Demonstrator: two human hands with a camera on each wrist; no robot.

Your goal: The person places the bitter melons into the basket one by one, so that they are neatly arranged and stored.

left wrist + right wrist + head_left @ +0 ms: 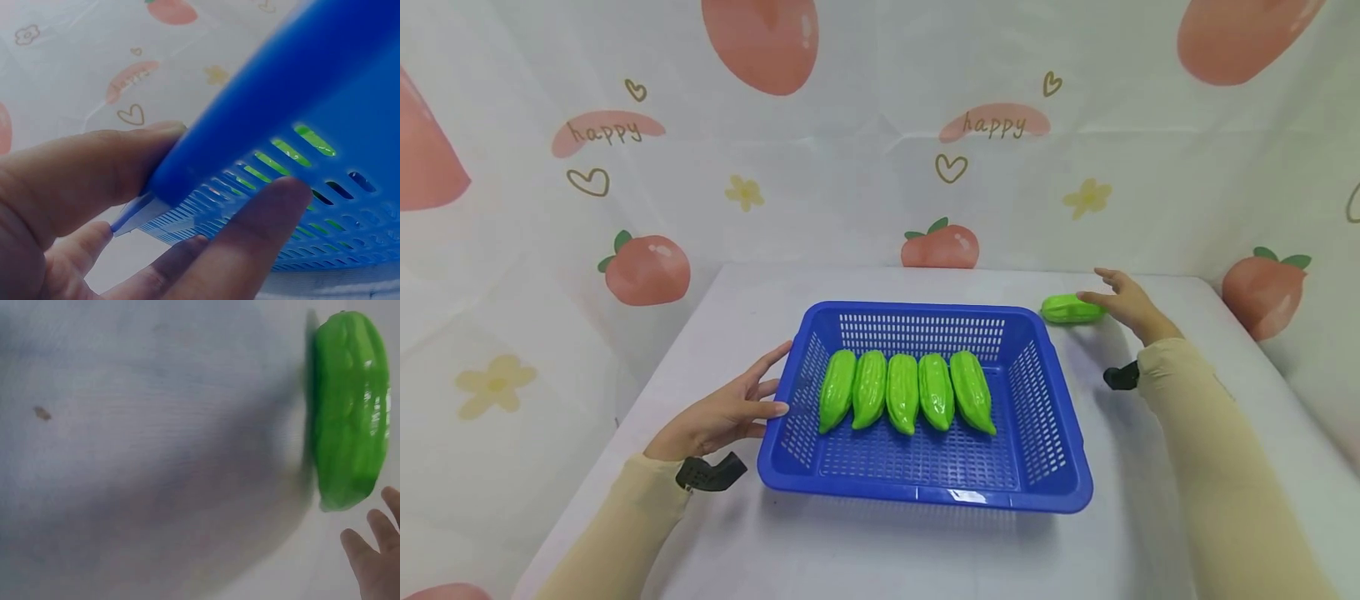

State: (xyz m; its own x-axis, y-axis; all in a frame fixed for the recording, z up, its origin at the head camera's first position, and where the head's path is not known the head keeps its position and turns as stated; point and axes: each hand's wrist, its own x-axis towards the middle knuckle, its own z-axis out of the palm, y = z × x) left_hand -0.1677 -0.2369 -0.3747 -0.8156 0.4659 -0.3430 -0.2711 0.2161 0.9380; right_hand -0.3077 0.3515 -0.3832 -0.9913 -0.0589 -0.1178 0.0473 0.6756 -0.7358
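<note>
A blue plastic basket [925, 498] with slotted walls stands on the table. Several green bitter melons [902, 392] lie side by side in it, toward its left. My left hand [722, 412] holds the basket's left rim, the thumb over the edge; in the left wrist view other fingers [250, 231] lie under the rim against the slotted wall. Beyond the basket's far right corner, one more bitter melon [1067, 309] lies on the table. Beside its right end is my right hand [1127, 308], fingers spread; the right wrist view shows fingertips [356, 544] apart from the melon [351, 412].
The white table [1150, 467] extends around the basket. Behind it and at the sides hangs a pale cloth [842, 183] printed with peaches, hearts and flowers. Each wrist carries a black strap mount [711, 473].
</note>
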